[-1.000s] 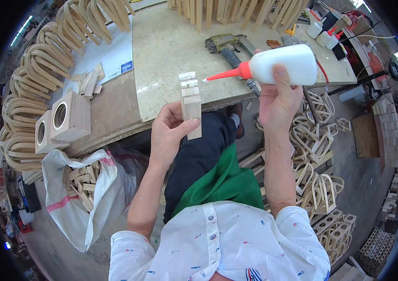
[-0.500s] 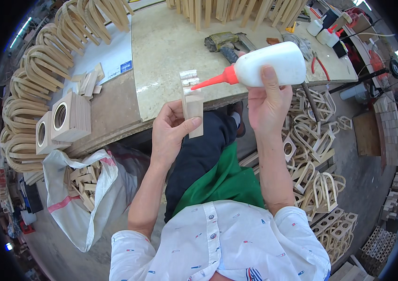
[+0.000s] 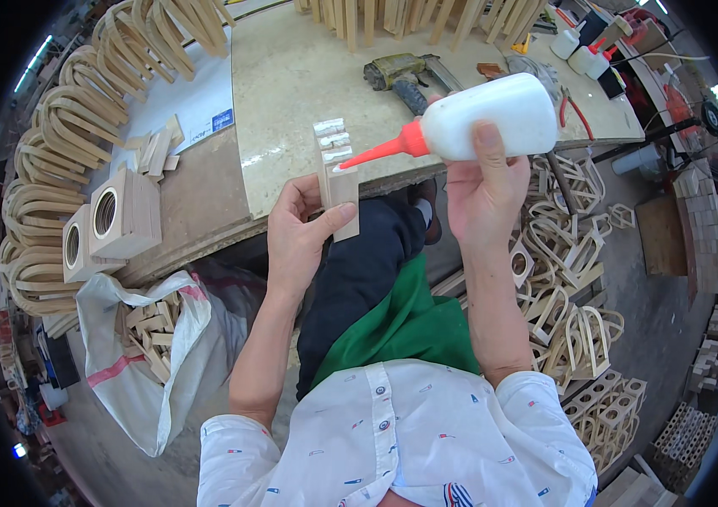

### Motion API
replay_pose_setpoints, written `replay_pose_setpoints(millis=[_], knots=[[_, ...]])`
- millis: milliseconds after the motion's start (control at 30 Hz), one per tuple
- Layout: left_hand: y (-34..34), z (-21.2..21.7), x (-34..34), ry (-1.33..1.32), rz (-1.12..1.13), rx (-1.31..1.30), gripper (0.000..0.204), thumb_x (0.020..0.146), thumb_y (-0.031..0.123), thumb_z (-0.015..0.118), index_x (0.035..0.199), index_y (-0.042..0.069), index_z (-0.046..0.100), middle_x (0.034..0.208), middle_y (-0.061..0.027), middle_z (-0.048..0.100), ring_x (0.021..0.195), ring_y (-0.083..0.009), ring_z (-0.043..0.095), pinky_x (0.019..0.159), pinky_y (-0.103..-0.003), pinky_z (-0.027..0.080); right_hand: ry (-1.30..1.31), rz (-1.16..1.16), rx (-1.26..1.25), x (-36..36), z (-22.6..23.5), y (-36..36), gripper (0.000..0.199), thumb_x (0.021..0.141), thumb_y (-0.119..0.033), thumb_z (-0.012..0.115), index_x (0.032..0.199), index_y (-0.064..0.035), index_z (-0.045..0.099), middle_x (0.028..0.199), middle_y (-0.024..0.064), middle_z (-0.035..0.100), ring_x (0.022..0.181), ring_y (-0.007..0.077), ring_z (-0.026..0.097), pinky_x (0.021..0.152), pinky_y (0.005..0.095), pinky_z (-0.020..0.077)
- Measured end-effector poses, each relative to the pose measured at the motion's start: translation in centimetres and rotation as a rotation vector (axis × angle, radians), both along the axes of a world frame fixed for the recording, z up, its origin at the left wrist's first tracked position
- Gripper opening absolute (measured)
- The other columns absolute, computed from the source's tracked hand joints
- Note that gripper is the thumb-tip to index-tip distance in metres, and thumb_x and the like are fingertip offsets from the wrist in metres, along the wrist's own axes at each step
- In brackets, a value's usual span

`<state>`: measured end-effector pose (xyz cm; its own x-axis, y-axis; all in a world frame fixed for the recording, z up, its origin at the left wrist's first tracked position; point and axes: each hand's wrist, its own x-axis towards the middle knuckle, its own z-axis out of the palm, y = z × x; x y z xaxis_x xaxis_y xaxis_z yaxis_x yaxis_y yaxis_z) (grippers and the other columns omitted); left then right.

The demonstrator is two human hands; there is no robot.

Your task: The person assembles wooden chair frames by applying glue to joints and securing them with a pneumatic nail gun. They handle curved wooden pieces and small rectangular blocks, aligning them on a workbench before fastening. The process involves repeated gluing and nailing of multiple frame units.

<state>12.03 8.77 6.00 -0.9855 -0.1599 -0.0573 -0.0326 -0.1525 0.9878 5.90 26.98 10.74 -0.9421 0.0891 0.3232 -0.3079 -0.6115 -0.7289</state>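
My left hand is closed round a short stack of small wooden blocks, held up in front of the bench edge. White glue lies in strips across the upper ends of the blocks. In my right hand is a white glue bottle with a long red nozzle, tilted over to the left. The nozzle tip meets or nearly meets the end of the nearest block, where a white bead of glue shows.
On the workbench lie a nail gun and red-handled pliers. Curved wooden frames line the left; square blocks with round holes sit near them. A white sack holds wood scraps. Wooden frames pile at right.
The blocks in my left hand have shifted slightly left and tipped, showing more of their glued ends. The nozzle tip has moved a little left and down, onto the nearest block.
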Motion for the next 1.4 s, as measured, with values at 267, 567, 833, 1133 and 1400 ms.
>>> replay_pose_setpoints(millis=[267, 567, 833, 1133, 1400], knots=[[-0.3, -0.2, 0.3, -0.005, 0.018, -0.002, 0.045, 0.076, 0.010, 0.078, 0.113, -0.004, 0.056, 0.102, -0.0098, 0.065, 0.093, -0.0140, 0.060, 0.088, -0.028, 0.045, 0.019, -0.029, 0.005, -0.4, -1.1, 0.2, 0.044, 0.090, -0.015, 0.065, 0.125, 0.0040, 0.046, 0.113, 0.0157, 0.060, 0.109, 0.0332, 0.060, 0.096, 0.0450, 0.0495], [-1.5, -0.3, -1.4, -0.002, 0.070, 0.126, 0.037, 0.079, 0.010, 0.072, 0.109, -0.003, 0.055, 0.096, -0.0086, 0.063, 0.088, -0.0139, 0.059, 0.085, -0.030, 0.046, -0.070, -0.052, -0.043, -1.2, -1.5, 2.5, 0.043, 0.094, -0.020, 0.059, 0.128, 0.0014, 0.044, 0.119, 0.0190, 0.057, 0.118, 0.0375, 0.054, 0.098, 0.0506, 0.0476], [-2.8, -2.0, -3.8, -0.116, 0.123, 0.530, 0.028, 0.083, 0.018, 0.067, 0.103, 0.003, 0.054, 0.098, -0.0086, 0.059, 0.090, -0.0193, 0.059, 0.085, -0.035, 0.047, -0.014, 0.044, -0.001, -0.7, -0.6, 2.1, 0.042, 0.092, -0.015, 0.062, 0.128, 0.0014, 0.046, 0.120, 0.0151, 0.059, 0.112, 0.0310, 0.059, 0.098, 0.0472, 0.0486], [-2.3, -3.0, -4.4, -0.237, 0.165, 0.801, 0.023, 0.083, 0.022, 0.067, 0.098, 0.007, 0.056, 0.093, -0.0082, 0.061, 0.084, -0.0231, 0.061, 0.077, -0.040, 0.050, -0.035, 0.081, -0.040, 0.2, -1.0, -0.1, 0.039, 0.084, -0.009, 0.072, 0.116, 0.0018, 0.052, 0.107, 0.0089, 0.063, 0.099, 0.0188, 0.064, 0.087, 0.0376, 0.0547], [-2.0, -2.6, -4.2, -0.251, 0.151, 0.798, 0.019, 0.084, 0.021, 0.065, 0.095, 0.009, 0.057, 0.090, -0.0079, 0.062, 0.078, -0.0232, 0.062, 0.076, -0.040, 0.050, -0.067, 0.071, 0.048, 0.3, -1.6, -0.6, 0.041, 0.082, -0.011, 0.076, 0.114, 0.0013, 0.055, 0.106, 0.0076, 0.063, 0.098, 0.0149, 0.062, 0.088, 0.0304, 0.0491]])
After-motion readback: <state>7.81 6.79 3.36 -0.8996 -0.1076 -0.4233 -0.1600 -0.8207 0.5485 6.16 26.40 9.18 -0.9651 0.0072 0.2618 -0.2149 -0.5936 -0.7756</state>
